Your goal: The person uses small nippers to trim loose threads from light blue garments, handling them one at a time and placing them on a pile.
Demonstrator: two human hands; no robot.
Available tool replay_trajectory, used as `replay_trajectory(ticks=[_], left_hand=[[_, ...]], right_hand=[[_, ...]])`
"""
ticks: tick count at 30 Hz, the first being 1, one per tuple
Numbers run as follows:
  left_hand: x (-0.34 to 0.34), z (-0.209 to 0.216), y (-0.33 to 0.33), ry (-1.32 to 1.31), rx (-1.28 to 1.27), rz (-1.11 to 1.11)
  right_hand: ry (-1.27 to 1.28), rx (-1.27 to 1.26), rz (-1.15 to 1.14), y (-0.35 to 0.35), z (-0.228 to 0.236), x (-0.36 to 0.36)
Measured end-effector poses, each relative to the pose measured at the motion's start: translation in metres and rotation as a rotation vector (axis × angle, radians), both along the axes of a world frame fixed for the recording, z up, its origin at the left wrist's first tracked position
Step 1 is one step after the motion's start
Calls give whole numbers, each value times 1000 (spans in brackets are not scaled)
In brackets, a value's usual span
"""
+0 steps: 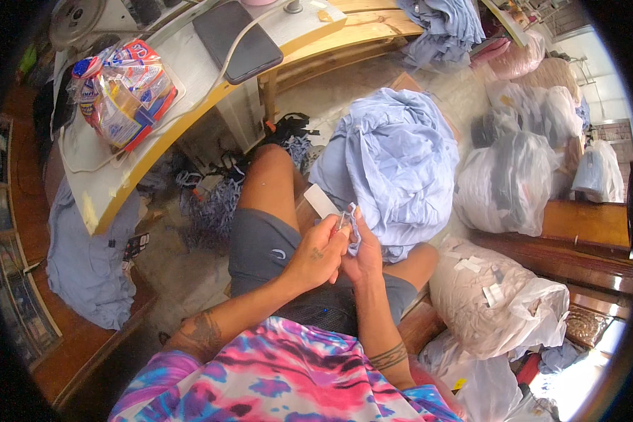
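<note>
Both hands meet above my lap, close in front of a large heap of light blue cloth (408, 155). My left hand (320, 250) is closed, its thumb and fingers pinching near a narrow folded piece of light blue cloth (354, 243); what exactly it grips is too small to tell. That piece is held in my right hand (363, 259), whose thumb points upward along it. Just beyond the left fingers, a blank white card (321, 201) sticks out at a slant; whether a hand holds it is unclear.
At the left, a white table (130, 165) with a yellow edge carries a dark phone (239, 42), a cable and a colourful plastic package (123, 95). Stuffed clear bags (506, 183) stand along the right. Dark scraps (214, 211) lie beside my left leg.
</note>
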State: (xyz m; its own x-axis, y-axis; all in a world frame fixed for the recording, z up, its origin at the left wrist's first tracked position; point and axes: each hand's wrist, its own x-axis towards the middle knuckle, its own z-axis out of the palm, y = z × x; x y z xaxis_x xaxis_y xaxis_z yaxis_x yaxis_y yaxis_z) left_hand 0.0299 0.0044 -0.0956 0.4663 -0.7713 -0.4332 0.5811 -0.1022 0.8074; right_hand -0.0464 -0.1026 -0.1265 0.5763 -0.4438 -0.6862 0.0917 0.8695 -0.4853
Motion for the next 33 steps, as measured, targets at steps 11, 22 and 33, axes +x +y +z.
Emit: replay_trajectory(ticks=[11, 22, 33], left_hand=[[6, -1, 2, -71, 37, -16], [9, -10, 3, -49, 47, 11], [11, -28, -2, -123, 72, 96]], right_hand=[[65, -87, -84, 7, -9, 4], [153, -252, -185, 17, -5, 17], [155, -435, -155, 23, 1, 24]])
